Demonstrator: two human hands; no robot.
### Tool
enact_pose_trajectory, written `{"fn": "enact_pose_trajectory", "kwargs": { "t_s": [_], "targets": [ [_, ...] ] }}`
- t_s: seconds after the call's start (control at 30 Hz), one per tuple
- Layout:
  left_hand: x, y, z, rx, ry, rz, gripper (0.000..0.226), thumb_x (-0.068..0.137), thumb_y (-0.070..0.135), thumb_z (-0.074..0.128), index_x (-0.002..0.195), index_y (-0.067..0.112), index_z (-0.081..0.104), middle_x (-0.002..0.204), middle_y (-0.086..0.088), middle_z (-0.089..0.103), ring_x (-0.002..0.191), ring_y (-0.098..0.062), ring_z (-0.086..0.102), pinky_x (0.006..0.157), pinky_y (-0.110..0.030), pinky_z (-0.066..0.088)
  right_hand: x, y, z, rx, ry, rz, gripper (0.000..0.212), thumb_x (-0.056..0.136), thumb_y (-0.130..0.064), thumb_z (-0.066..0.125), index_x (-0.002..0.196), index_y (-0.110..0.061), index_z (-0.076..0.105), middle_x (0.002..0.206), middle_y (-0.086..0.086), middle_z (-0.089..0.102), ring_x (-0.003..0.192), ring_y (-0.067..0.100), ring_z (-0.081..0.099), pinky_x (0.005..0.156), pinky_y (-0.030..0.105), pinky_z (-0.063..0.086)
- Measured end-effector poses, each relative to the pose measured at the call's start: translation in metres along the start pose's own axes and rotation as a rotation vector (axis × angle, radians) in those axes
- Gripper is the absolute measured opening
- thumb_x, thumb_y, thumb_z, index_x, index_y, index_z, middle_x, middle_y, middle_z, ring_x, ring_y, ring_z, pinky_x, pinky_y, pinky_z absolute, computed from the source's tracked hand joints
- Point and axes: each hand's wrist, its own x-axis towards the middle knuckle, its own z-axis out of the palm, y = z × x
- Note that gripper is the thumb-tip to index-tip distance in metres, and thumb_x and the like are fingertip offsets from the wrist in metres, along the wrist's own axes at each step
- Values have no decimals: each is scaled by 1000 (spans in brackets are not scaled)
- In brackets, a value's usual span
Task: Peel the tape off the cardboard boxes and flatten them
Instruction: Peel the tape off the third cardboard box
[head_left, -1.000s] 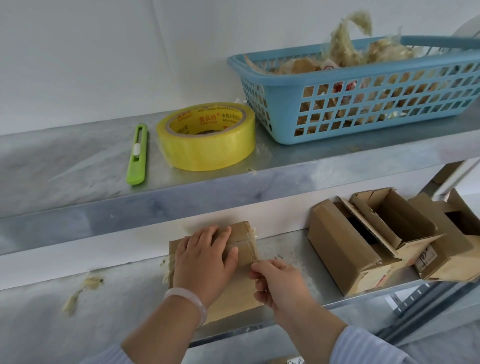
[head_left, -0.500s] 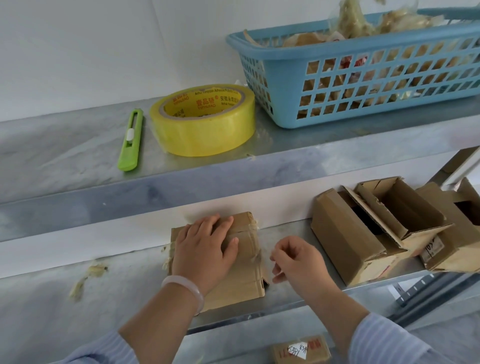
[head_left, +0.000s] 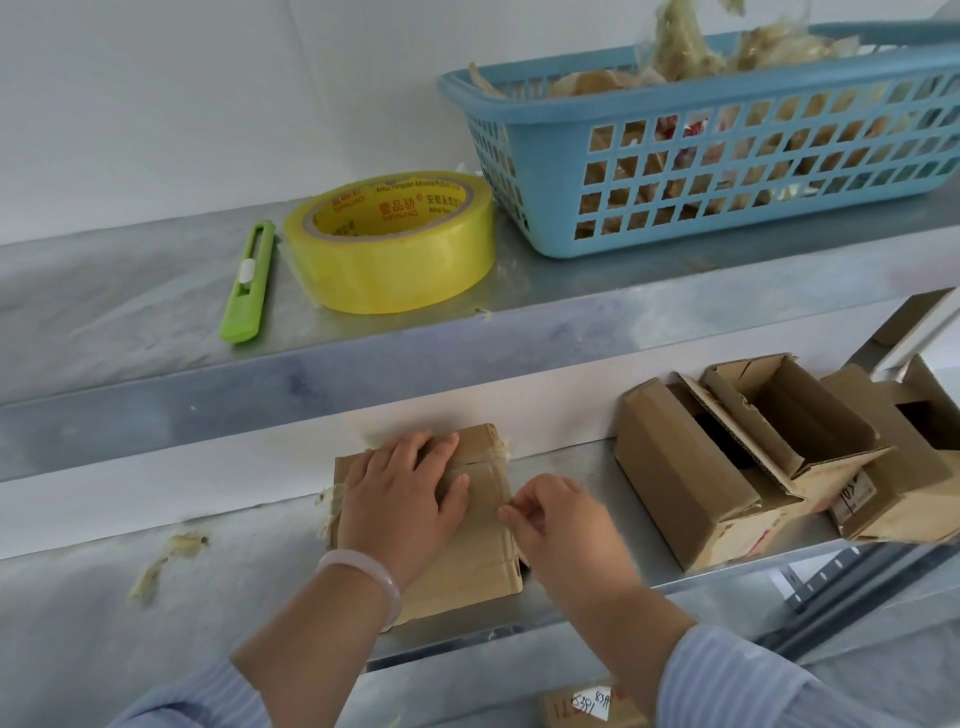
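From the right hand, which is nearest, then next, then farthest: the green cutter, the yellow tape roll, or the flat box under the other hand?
1. Flat box: lower shelf, beside the right hand.
2. Yellow tape roll: upper shelf, up and left.
3. Green cutter: upper shelf, left of the roll.

A light blue basket (head_left: 545, 156) is patterned with a grid of square holes. The tape roll (head_left: 389, 260) is coloured yellow, its core printed in red. The cutter (head_left: 244, 291) is finished in lime green with a white slider. The cardboard boxes (head_left: 685, 478) are coloured brown.
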Motion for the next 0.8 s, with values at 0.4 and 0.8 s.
{"fn": "enact_pose_trajectory", "kwargs": {
  "t_s": [0.4,0.8],
  "targets": [
    [-2,-4,-2,-34,11,42,61,92,63,13,141,39,41,142,11,46,131,-15,41,111,-39,32,17,11,-33,-18,-209,-125,12,101,-24,48,90,-18,48,94,-5,70,88,6,67,76,38,56],
    [-2,-9,-4,-70,-7,74,63,91,64,12,142,40,40,143,14,43,132,-12,38,113,-38,30,30,-11,-22,615,-82,316,17,94,-3,55,102,-11,67,82,7,72,72,13,71,70,31,61]
  ]
}}
